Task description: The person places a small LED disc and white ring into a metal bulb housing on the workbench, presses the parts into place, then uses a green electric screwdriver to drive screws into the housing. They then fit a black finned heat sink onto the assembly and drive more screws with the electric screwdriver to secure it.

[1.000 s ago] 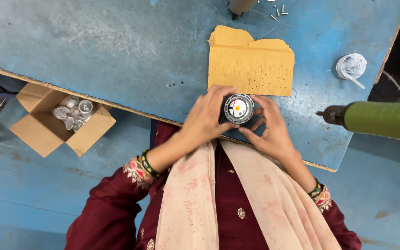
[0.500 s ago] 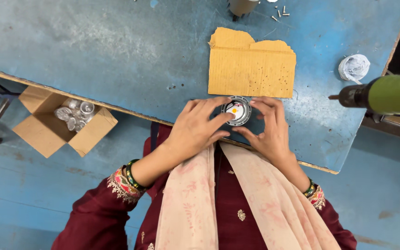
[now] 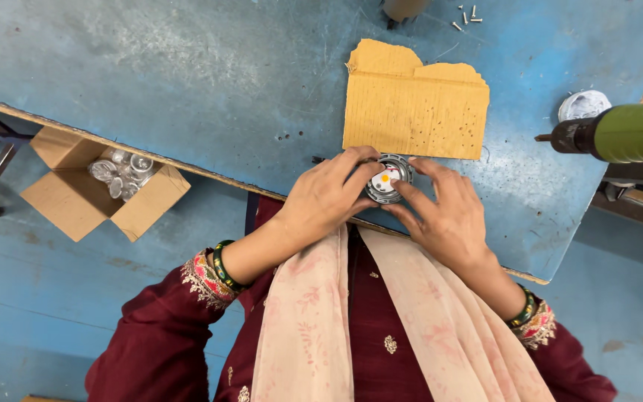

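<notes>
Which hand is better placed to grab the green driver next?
Right, probably. The right hand is on the round part nearer the driver, which lies at the right table edge. The left hand would have to cross over.

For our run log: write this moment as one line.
left hand: on round part | right hand: on round part | cardboard: behind | drill: right

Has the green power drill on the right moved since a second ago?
Cannot tell. The green power drill sits higher against the torn cardboard sheet, but the head camera itself moved between pictures, and no hand touches it.
</notes>
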`<move>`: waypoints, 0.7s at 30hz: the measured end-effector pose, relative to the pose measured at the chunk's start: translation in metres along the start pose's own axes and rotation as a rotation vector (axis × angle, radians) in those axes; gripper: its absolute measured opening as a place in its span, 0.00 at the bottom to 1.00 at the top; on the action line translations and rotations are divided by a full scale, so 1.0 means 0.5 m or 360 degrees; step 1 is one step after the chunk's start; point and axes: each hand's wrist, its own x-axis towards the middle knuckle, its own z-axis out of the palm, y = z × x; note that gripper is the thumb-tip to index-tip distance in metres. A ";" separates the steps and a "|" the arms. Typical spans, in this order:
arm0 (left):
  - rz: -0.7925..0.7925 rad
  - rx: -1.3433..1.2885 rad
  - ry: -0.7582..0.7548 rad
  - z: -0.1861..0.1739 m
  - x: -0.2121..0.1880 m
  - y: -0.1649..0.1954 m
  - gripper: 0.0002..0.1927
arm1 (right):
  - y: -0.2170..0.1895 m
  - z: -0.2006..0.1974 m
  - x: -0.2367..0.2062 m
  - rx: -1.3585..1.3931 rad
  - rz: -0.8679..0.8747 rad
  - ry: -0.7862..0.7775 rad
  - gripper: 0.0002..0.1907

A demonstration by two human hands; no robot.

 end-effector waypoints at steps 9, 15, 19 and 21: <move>-0.0020 -0.0022 -0.0004 -0.001 0.003 -0.001 0.28 | -0.007 -0.008 0.014 0.0110 -0.0006 0.0007 0.21; -0.0035 -0.0012 -0.0123 -0.022 0.016 0.001 0.30 | 0.002 0.000 0.006 0.0143 0.0031 -0.0031 0.21; -0.0143 -0.0461 -0.0100 -0.066 0.036 -0.027 0.34 | 0.029 -0.002 -0.043 0.0416 0.0223 0.0108 0.21; -0.0265 -0.0568 0.0013 -0.080 0.050 -0.050 0.29 | 0.051 -0.016 -0.088 0.0401 0.0436 0.0243 0.19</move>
